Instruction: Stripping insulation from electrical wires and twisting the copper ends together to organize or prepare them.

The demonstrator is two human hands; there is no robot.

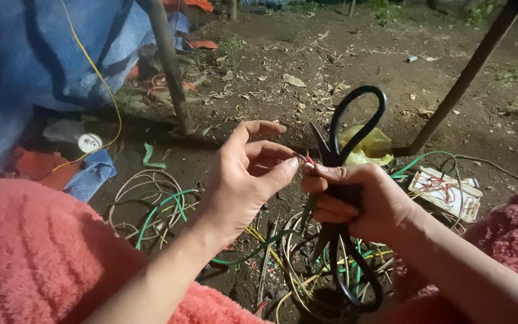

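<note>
Above the bare dirt ground (343, 66), we see the left hand (244, 180) pinching a thin red wire end (307, 159) between thumb and forefinger. Touching it, the right hand (358, 201) is closed in a fist around black scissors (346, 150), loop handles sticking out above and below. Beneath both hands lies a tangle of wires (163, 210); open ground spreads beyond, between two slanting poles (172, 72).

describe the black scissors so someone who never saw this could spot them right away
Find the right hand at the centre, over the wire tangle on the ground. The black scissors stand upright in its fist. Their big looped handles, above and below the fist, are far thicker than any wire around.
</note>
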